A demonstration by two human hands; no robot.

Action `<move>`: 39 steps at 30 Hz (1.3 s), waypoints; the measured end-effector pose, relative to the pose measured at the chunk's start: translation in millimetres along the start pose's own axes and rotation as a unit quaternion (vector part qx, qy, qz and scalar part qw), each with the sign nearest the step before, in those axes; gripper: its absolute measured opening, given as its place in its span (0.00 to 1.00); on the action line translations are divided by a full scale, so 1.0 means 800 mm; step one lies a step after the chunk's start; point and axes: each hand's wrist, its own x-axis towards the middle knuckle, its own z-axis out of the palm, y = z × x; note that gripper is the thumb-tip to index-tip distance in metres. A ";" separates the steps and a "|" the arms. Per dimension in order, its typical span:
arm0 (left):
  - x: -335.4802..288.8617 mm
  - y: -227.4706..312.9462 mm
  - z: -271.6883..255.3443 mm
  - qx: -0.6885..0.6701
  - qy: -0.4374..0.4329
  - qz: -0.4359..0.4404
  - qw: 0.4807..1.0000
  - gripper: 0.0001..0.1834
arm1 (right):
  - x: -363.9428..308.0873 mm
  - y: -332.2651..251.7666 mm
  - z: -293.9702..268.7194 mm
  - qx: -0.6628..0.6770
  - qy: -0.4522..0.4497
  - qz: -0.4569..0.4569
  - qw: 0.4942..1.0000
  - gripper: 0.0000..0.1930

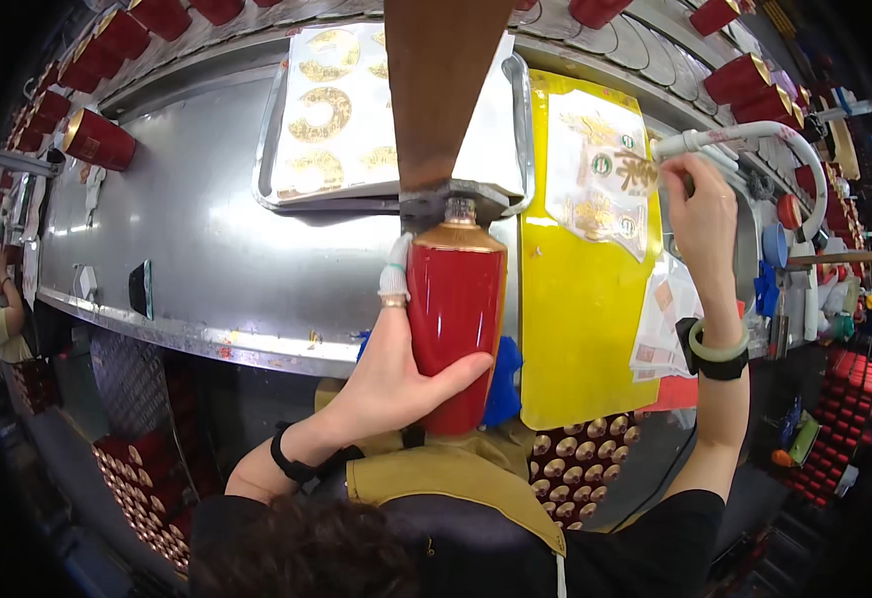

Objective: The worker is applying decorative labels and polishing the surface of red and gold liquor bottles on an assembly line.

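Note:
A glossy red bottle (456, 319) with a gold shoulder lies toward me, its neck against a dark block at the end of a brown wooden beam (441, 90). My left hand (386, 369) is wrapped round the bottle's left side, thumb across its front; a white cover sits on one finger. At the right, my right hand (705, 214) is raised by the edge of a sheet of gold and green decals (595, 125), fingertips pinched together. Whatever is between them, if anything, is too small to tell. That sheet lies on a yellow board (576, 349).
A metal tray (267, 174) with white sheets of gold crescents (321, 110) stands behind the beam on the steel bench (187, 219). A white curved pipe (805, 159) rises at the right. Red vessels (97, 140) line the far side. Loose papers (667, 319) overlap the board's right edge.

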 end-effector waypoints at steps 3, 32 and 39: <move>0.000 0.003 0.012 0.054 0.056 0.031 0.996 0.56 | -0.009 -0.060 -0.042 0.021 0.041 -0.093 0.995 0.04; -0.011 -0.003 -0.015 -0.158 -0.033 0.028 0.987 0.68 | -0.061 -0.189 0.023 0.341 -0.123 -0.039 0.931 0.08; -0.012 -0.001 -0.017 -0.115 -0.057 0.008 0.992 0.70 | -0.118 -0.196 0.054 0.522 -0.201 0.180 0.810 0.27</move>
